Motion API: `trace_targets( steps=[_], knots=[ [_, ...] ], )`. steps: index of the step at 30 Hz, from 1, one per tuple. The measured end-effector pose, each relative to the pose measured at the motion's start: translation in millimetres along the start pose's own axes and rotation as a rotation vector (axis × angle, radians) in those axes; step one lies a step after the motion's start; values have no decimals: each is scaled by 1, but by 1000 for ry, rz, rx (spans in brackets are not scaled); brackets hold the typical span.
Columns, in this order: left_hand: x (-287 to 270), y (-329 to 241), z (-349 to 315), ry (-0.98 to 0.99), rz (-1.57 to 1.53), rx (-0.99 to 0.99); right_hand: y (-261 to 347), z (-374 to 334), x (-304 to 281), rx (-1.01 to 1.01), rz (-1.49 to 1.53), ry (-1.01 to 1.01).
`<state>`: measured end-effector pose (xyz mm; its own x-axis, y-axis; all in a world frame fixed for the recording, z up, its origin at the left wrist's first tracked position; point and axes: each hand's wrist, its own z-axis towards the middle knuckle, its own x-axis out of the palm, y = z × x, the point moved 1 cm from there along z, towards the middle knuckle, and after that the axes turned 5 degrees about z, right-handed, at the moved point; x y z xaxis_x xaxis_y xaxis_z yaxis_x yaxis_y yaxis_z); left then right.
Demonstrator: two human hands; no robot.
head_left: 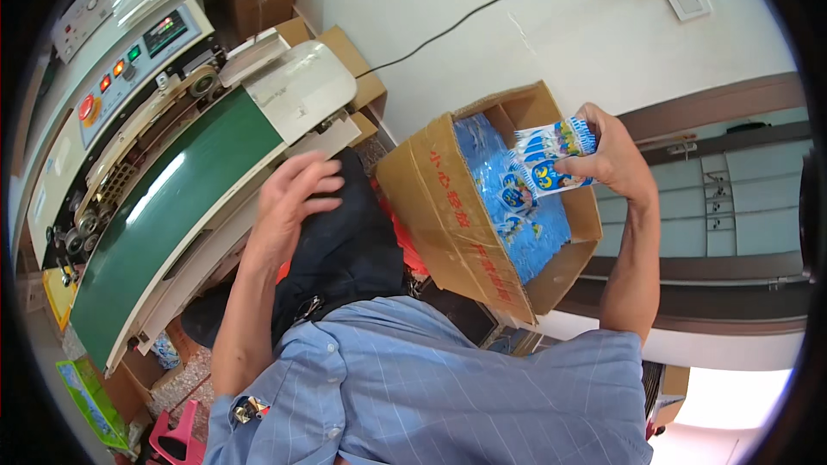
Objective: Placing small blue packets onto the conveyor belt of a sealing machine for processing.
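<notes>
Holding a small bunch of packets [551, 159] over the box [482, 207]: right hand [613, 155] raised, elbow bent, grip clamped on the bunch. Box looks full of blue packets; belt [164, 224] bare, so little seems done yet. Left hand [291, 198] flat on dark cloth [345, 241], fingers apart, holding nothing

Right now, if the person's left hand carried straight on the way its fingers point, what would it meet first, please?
The left hand points up and right, over the dark trouser leg. Carrying on, it would probably meet the side of the cardboard box first, though depth is hard to judge in this view.
</notes>
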<state>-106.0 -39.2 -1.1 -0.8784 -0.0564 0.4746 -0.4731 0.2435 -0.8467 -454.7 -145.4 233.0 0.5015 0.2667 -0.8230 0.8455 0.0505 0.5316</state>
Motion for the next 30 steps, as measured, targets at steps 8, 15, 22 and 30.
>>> trace_targets(
  steps=[8, 15, 22, 30],
  knots=[
    [40, -80, 10, 730, -175, 112, 182, 46, 87, -649, -74, 723],
    [-41, -70, -50, -29, -352, 297, 236, 105, 227, -1107, 190, 502],
    [-106, -67, -92, -437, -322, 546, 242, 82, 324, -550, 740, 951],
    [-120, -58, -89, -606, -401, 557, 211, 74, 365, -210, 1436, 736]
  ],
)
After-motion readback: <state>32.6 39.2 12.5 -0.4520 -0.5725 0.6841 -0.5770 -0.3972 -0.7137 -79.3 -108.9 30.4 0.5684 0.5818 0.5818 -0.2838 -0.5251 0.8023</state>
